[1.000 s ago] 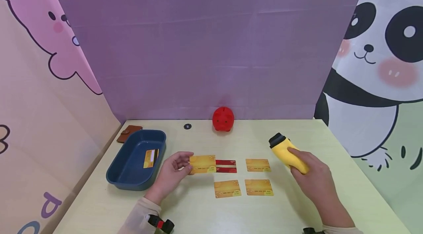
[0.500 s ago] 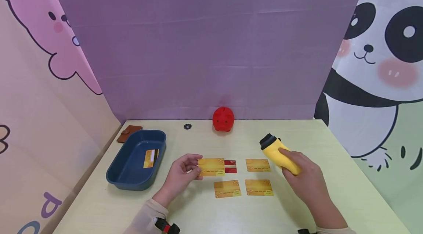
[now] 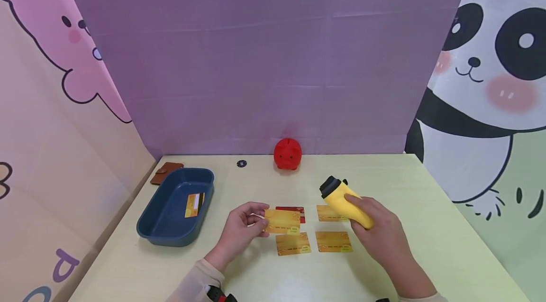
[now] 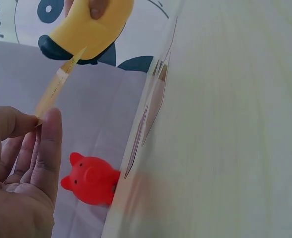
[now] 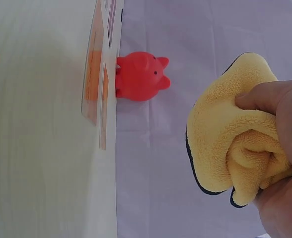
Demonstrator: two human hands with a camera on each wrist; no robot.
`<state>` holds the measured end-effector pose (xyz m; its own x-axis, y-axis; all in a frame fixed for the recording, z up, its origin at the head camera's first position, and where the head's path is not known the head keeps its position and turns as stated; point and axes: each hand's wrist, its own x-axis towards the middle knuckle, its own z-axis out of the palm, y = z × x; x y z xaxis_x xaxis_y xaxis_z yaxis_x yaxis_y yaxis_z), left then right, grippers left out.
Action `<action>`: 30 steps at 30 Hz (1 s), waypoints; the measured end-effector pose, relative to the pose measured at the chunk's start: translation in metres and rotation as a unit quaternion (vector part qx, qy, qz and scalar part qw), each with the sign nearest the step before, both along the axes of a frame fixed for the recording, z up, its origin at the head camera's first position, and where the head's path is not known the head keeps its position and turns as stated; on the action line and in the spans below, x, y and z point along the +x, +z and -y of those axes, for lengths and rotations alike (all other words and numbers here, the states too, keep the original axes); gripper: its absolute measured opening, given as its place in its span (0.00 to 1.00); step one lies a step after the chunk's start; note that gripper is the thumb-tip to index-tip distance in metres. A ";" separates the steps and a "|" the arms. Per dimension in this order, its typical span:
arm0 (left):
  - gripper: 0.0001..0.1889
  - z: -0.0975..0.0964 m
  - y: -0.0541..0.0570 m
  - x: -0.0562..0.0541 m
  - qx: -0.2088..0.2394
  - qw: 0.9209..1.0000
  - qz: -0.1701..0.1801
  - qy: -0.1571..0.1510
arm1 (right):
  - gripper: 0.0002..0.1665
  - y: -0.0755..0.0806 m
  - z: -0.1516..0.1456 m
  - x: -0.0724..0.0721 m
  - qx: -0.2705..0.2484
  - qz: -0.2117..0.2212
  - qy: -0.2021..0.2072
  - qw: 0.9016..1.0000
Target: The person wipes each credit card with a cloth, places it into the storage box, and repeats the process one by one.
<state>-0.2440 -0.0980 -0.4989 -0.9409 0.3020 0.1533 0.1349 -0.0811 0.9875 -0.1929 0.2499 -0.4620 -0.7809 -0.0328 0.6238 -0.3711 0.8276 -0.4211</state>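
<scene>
My left hand (image 3: 241, 231) pinches a glossy gold rectangular card (image 3: 282, 221) above the pale wood-grained table (image 3: 426, 212); gripping only the left edge presumably leaves most of the face bare. My right hand (image 3: 378, 228) grips a bunched yellow fleecy cloth (image 3: 350, 205) with black edging, whose dark end points leftward; the bunching probably makes a compact pad. Card and cloth stand apart.

Behind the held card lies a red-and-pale striped card (image 3: 292, 208), too covered for me to judge its full face. Three gold cards (image 3: 334, 242) lie flat between my hands, spaced perhaps for lifting singly. Left of my left hand, a deep blue oblong tray (image 3: 164, 212) contains a gold card with white and dark stripes (image 3: 195, 205), seemingly kept separate. Beyond and between both hands stands a round red pig-shaped figure (image 3: 287, 154).
</scene>
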 end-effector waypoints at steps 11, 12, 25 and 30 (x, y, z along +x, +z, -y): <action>0.18 -0.012 -0.007 -0.001 0.012 1.000 0.010 0.006 | 0.37 -0.004 0.013 0.001 0.010 0.002 0.017 1.000; 0.19 -0.013 -0.007 -0.001 0.010 1.000 0.012 0.007 | 0.37 -0.004 0.015 0.000 0.012 0.005 0.018 1.000; 0.18 -0.020 -0.003 0.005 0.022 0.999 0.038 -0.002 | 0.41 -0.010 0.038 0.001 0.049 0.004 0.055 0.997; 0.21 -0.021 -0.003 0.005 0.042 0.998 0.045 -0.014 | 0.40 -0.011 0.042 0.002 0.061 0.001 0.064 0.996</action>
<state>-0.2391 -0.0773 -0.5016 -0.9435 0.3179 0.0934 0.0417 -0.1658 0.9853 -0.1910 0.2078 -0.4729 -0.7664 -0.2078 0.6078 -0.4769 0.8180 -0.3217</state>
